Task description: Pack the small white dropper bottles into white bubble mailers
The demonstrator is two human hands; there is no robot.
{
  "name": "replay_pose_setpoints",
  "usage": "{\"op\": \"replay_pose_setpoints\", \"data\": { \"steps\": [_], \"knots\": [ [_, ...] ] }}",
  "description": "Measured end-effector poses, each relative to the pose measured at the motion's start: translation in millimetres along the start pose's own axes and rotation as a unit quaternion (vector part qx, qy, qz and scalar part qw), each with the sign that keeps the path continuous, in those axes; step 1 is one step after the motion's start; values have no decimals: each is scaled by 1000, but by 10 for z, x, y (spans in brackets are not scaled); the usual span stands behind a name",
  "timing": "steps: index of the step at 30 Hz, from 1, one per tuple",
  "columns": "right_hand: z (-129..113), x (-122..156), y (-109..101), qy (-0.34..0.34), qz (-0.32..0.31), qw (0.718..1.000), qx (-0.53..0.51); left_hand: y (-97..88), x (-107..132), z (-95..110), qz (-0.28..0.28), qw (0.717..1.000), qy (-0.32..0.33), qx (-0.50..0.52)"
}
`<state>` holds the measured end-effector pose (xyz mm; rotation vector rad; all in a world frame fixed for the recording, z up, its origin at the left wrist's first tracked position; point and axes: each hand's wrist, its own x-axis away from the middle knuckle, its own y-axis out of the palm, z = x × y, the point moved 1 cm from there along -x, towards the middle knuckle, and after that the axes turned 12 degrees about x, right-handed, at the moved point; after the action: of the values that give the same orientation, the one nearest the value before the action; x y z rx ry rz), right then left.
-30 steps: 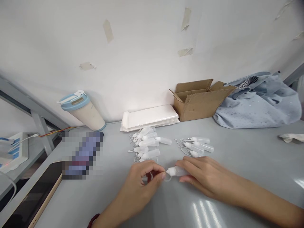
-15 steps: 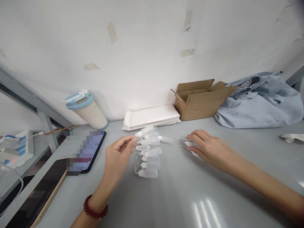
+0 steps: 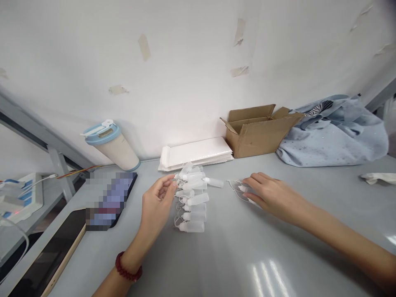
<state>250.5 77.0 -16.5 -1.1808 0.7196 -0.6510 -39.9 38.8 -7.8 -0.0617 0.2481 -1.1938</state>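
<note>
Several small translucent plastic dropper bottles [image 3: 192,226] with thin looped cap straps lie in a rough column on the grey table. At the column's far left end, my left hand [image 3: 159,196] pinches the cap end of one dropper bottle [image 3: 187,168], which tilts upward; the fingertips partly hide the cap. Another bottle [image 3: 215,182] sticks out to the right of the pile. My right hand [image 3: 266,192] rests palm down over a few more dropper bottles [image 3: 244,188], fingers curled around them. Their tips and straps poke out to the left, while their bodies are hidden beneath the hand.
Behind the bottles lies a stack of white padded envelopes [image 3: 198,152], beside an open cardboard box [image 3: 260,138]. A pale blue cloth bag [image 3: 334,144] sits at right. At left are a tumbler [image 3: 119,150], two phones [image 3: 46,264] and a power strip [image 3: 23,198].
The bottle at my left fingertips has tipped from lying nearly flat to pointing more upward. My right hand stays over its bottles. The view has shifted slightly.
</note>
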Motion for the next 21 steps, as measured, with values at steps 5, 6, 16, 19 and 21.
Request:
{"op": "replay_pose_setpoints", "data": {
  "steps": [5,6,16,19,21],
  "knots": [
    [-38,-1,7,-2,2,1000,-10,29,101,31,-13,999,37,-33],
    [-47,-1,10,-2,4,1000,-13,39,127,40,-17,998,45,-44],
    [-69,-11,70,-13,38,998,-54,197,376,58,-106,930,309,-166],
    [-95,-8,21,-18,71,992,-99,227,416,44,-129,915,342,-172],
    [-146,1,-56,-28,87,983,-160,233,436,33,-142,912,344,-173]
  ]
}}
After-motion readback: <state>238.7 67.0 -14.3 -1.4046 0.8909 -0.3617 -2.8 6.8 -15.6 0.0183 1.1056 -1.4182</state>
